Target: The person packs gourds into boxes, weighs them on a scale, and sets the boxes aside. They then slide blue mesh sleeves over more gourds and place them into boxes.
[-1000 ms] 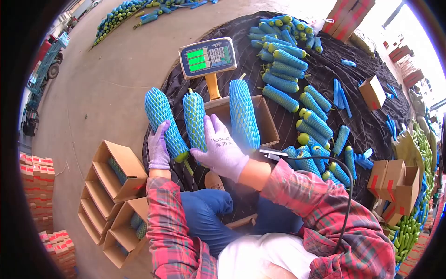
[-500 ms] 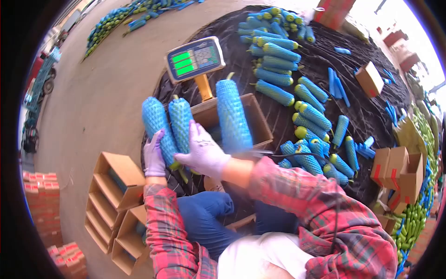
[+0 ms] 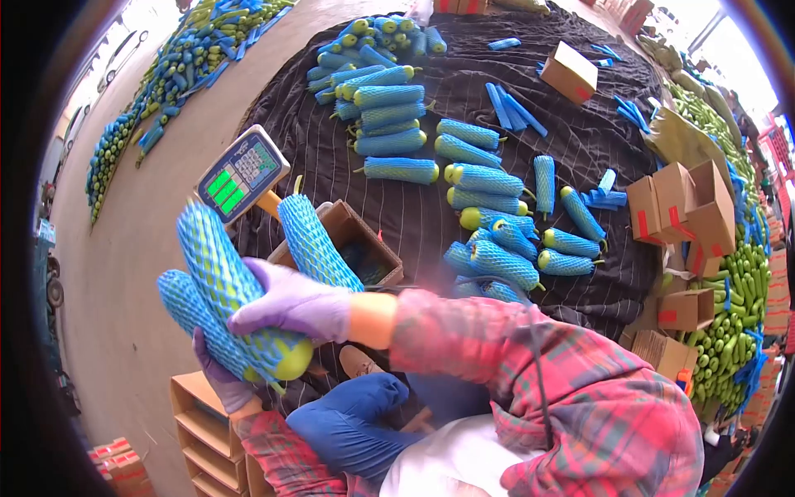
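My right hand [image 3: 290, 305], in a purple glove, is wrapped round a long green gourd in a blue foam net sleeve [image 3: 217, 263]; its pale green end shows below. Beside and partly behind it lies a second netted gourd [image 3: 189, 313], and my left hand [image 3: 220, 377], gloved too, holds that one from beneath. Both gourds tilt up and away to the left. Another netted gourd [image 3: 315, 240] stands slanted at the open cardboard box [image 3: 377, 253] near the scale. The scale's display [image 3: 236, 178] is lit green, with unreadable digits.
Rows of netted gourds [image 3: 389, 108] lie on the dark cloth [image 3: 331, 215]. Empty-looking cartons [image 3: 691, 207] stand at the right, beside a heap of bare green gourds [image 3: 729, 331]. A partitioned stack of cardboard boxes [image 3: 199, 422] is at lower left.
My view has turned to the right, so the scale and box appear further left. My hands have brought the two gourds close together and raised them, with the right hand now gripping the nearer one.
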The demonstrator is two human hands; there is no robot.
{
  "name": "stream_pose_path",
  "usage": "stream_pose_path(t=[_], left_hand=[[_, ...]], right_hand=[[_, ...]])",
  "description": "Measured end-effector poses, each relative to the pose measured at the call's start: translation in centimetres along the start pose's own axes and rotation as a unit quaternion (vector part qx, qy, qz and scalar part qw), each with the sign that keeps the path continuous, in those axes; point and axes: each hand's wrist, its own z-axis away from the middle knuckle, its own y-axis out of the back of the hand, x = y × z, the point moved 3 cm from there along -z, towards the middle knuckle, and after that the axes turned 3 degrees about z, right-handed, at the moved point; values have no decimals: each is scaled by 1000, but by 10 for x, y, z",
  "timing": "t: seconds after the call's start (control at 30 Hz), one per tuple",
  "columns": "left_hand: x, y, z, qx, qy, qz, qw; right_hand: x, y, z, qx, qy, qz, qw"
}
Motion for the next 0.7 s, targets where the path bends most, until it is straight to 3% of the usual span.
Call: stream_pose_path(t=[0.13,0.2,0.3,0.4,0.5,0.6,0.67,0.7], left_hand=[[10,-10,-4,-96,-20,15,995],[2,-56,9,-102,-15,-14,995],[-38,-129,25,-102,41,-45,993],[-91,-187,44,-99,125,-57,986],[-123,-202,56,-112,177,-137,968],[-149,-217,73,-117,228,-164,953],[-160,-220,77,-88,243,-156,953],[-166,-221,79,-91,246,-160,952]], right_hand=[[-102,28,76,54,84,69,993],[-127,76,128,146,105,92,979],[-142,154,228,271,119,26,955],[-114,228,329,397,108,24,911],[-31,295,436,596,98,81,793],[89,371,534,727,95,-170,658],[112,368,549,725,152,-269,616],[120,372,554,747,137,-301,576]])
